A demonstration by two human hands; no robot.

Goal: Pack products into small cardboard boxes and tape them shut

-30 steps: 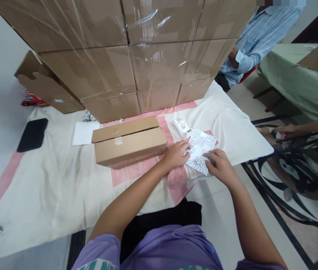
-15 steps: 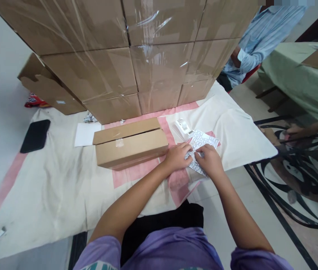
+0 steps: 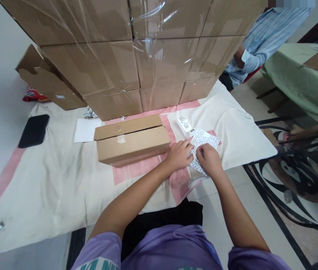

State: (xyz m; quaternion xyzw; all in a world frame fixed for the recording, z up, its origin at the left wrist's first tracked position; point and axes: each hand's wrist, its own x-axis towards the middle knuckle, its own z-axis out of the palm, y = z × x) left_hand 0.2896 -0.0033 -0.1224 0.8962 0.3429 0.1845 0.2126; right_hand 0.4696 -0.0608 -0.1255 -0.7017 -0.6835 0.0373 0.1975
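Observation:
My left hand [image 3: 179, 154] lies on the left edge of a white sticker sheet [image 3: 206, 138] printed with small outlined rectangles, its fingers stretched out. Over the sheet's middle, my right hand [image 3: 209, 159] has its fingertips pinched together; whatever is between them is too small to make out. Just behind the sheet stands a white tape dispenser [image 3: 184, 126]. A closed brown cardboard box [image 3: 133, 146], a bit of clear tape across its top seam, sits left of my left hand.
A tall stack of plastic-wrapped cartons [image 3: 164, 60] rises behind the box. On the left are white paper [image 3: 85, 130], a black phone-like slab [image 3: 34, 130] and an open carton [image 3: 53, 88]. A person in a blue shirt [image 3: 274, 37] is beyond, at the right.
My left fingers have straightened from a curl and lie flatter on the sheet. My right fingertips have drawn closer together, with the hand still over the sheet. The view has shifted slightly.

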